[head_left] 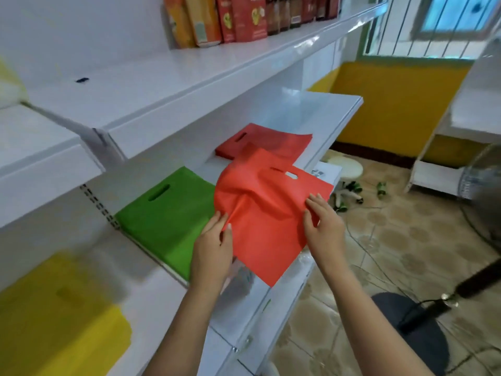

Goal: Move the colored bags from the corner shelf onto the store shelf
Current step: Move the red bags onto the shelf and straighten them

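Observation:
I hold a crumpled orange-red bag (268, 207) with a cut-out handle above the white store shelf (311, 112). My left hand (214, 245) pinches its lower left edge. My right hand (322, 223) pinches its right edge. On the shelf lie a stack of green bags (168, 215) to the left, a stack of red bags (271, 141) behind the held bag, and a blurred stack of yellow bags (62, 316) at the near left.
An upper white shelf (162, 85) carries several boxes and bottles (244, 17). On the tiled floor to the right are a white stool (348, 165), cables, a dark round seat (412, 332) and a fan (479, 183). Another white shelf unit (474, 112) stands at the right.

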A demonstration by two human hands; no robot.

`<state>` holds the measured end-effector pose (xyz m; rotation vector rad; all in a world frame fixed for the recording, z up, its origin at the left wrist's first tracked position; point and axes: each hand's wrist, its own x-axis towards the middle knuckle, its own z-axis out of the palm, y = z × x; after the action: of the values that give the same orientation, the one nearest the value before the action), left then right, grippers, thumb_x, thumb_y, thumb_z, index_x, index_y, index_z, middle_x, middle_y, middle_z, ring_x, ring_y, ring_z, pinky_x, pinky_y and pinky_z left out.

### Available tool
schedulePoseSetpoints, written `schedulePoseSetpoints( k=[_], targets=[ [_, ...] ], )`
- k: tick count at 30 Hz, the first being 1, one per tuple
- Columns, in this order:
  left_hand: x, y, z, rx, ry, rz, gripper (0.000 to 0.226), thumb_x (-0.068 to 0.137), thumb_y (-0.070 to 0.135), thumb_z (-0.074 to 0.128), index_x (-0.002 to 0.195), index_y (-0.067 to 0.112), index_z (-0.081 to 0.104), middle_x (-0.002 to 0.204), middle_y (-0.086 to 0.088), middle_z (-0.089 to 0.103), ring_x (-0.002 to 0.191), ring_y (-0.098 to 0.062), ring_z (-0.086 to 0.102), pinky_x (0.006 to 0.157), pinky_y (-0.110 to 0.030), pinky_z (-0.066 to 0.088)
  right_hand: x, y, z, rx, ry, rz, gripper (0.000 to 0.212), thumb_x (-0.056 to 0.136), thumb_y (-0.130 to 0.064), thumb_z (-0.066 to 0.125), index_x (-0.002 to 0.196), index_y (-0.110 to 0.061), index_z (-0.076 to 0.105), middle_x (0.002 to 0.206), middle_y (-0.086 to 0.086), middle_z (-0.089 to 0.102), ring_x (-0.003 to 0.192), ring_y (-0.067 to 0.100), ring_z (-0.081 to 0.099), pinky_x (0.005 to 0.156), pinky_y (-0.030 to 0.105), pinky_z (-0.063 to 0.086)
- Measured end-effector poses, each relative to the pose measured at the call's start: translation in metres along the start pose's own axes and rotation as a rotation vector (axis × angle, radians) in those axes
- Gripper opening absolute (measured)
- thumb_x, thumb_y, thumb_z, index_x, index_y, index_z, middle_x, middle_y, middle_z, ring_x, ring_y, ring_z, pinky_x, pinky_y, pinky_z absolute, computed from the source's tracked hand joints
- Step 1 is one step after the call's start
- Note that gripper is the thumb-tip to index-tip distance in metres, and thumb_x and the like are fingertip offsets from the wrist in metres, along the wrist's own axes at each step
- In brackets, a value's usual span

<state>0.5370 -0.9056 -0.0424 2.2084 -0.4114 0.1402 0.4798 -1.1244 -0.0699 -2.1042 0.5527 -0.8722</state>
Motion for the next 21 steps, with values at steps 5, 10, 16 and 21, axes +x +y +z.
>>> schedulePoseSetpoints(
  k=[5,10,16,21],
  targets=[
    [0.087,0.013,0.039,-0.014,-0.031,0.005,0.036,0.101,0.014,0.051,0.135,0.005,0.059,0.149,-0.012,0.049,0.138,-0.021,0.044,0.112,-0.019,0.026,0.081,0.022,0.011,-0.069,0.015,-0.007,0.031,0.094,-0.011,0.055,0.123,-0.008,0.066,0.132,0.002,0.060,0.133,0.012,0.045,0.110,0.012,0.022],
    [0.148,0.028,0.073,0.019,-0.042,0.021,0.035,0.100,0.015,0.053,0.131,0.003,0.062,0.146,-0.015,0.051,0.134,-0.026,0.049,0.113,-0.030,0.034,0.161,0.046,0.023,-0.114,-0.009,-0.024,0.031,0.095,-0.011,0.054,0.124,-0.007,0.065,0.134,0.004,0.059,0.135,0.015,0.043,0.112,0.018,0.022],
    [0.188,0.031,0.107,0.159,-0.015,-0.008,0.038,0.101,0.030,0.052,0.131,0.009,0.064,0.148,-0.013,0.049,0.136,-0.024,0.046,0.113,-0.030,0.032,0.229,0.090,0.055,-0.094,-0.067,-0.027,0.033,0.092,-0.005,0.052,0.122,-0.008,0.066,0.133,0.005,0.060,0.134,0.017,0.045,0.110,0.014,0.021],
    [0.220,0.031,0.145,0.256,0.059,-0.106,0.044,0.103,0.039,0.046,0.136,0.013,0.060,0.154,-0.008,0.042,0.140,-0.021,0.040,0.114,-0.026,0.027,0.307,0.122,0.099,-0.049,-0.194,-0.120,0.036,0.089,0.000,0.049,0.120,-0.006,0.067,0.132,0.007,0.061,0.133,0.019,0.046,0.107,0.005,0.016]
  ],
)
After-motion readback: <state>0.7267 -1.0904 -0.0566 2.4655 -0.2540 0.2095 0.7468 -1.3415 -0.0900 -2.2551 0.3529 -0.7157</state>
